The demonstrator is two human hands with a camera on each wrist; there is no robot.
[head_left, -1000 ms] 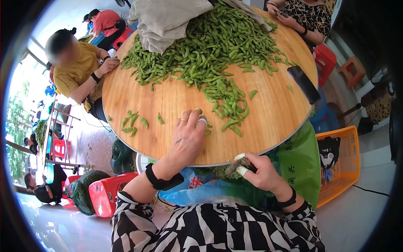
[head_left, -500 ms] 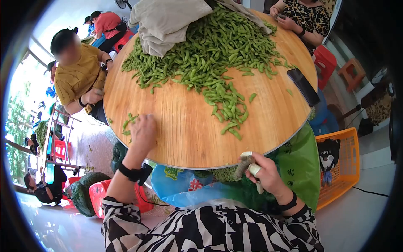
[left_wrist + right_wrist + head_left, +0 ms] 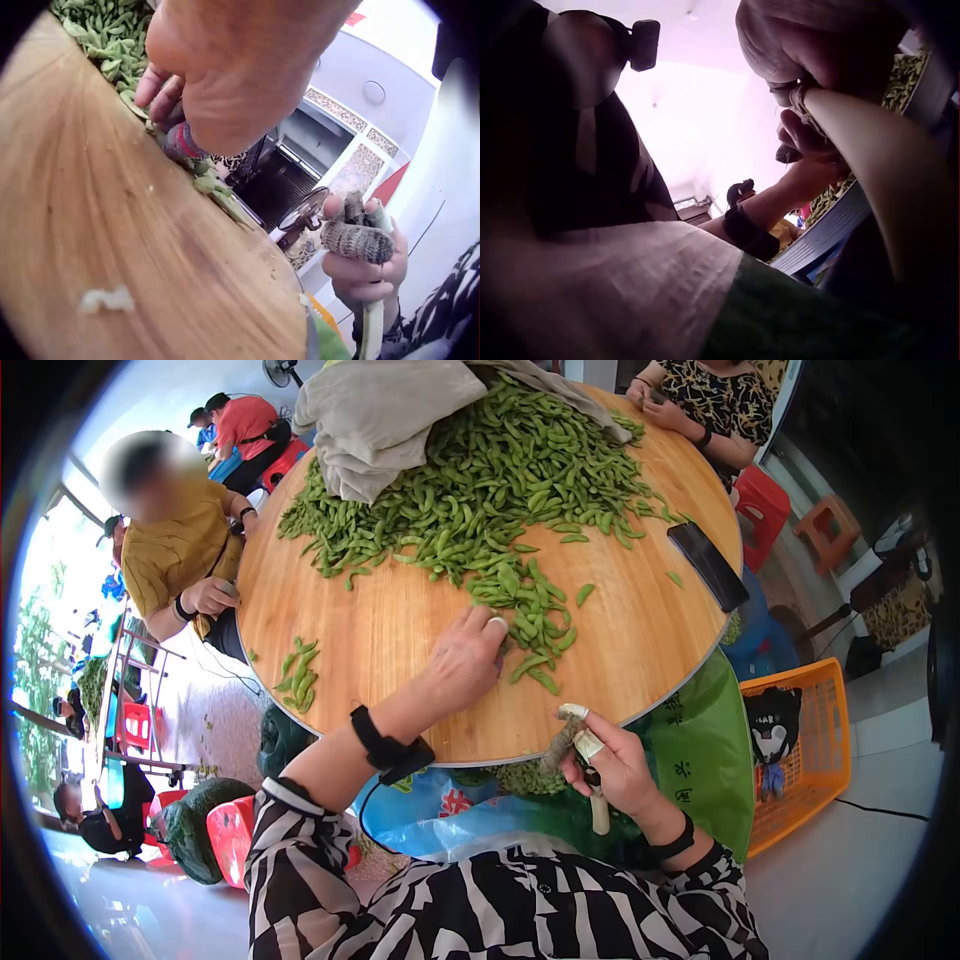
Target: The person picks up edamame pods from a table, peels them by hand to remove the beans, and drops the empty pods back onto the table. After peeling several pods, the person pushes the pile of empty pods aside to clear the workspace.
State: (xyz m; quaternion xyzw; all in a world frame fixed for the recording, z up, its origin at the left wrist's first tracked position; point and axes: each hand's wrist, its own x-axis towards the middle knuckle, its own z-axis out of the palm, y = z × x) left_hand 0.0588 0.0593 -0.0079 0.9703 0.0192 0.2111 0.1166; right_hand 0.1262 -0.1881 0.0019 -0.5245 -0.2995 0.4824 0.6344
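My left hand (image 3: 465, 655) is at the near left edge of a spill of green soybean pods (image 3: 540, 625) on the round wooden table (image 3: 390, 630). Its fingers are loosely bent, fingertips right at the pods; in the left wrist view, its thumb wears a grey and red knitted cover (image 3: 180, 142). My right hand (image 3: 618, 765), just off the table's front edge, grips a tool by its smooth pale handle (image 3: 371, 330), which juts out below the fingers. Pale and grey knitted covers wrap its thumb and fingers. A small group of pods (image 3: 298, 675) lies at the table's left.
A large heap of pods (image 3: 460, 510) fills the far side, partly under a grey cloth (image 3: 380, 425). A black phone (image 3: 708, 567) lies at the right edge. Below stand an orange crate (image 3: 815, 760) and a red stool (image 3: 232, 840). Other people (image 3: 180, 540) sit around the table.
My left hand went from the near pods to the small group at the left, then back right to the spill. My right hand stays by the front edge, the pale handle showing more now.
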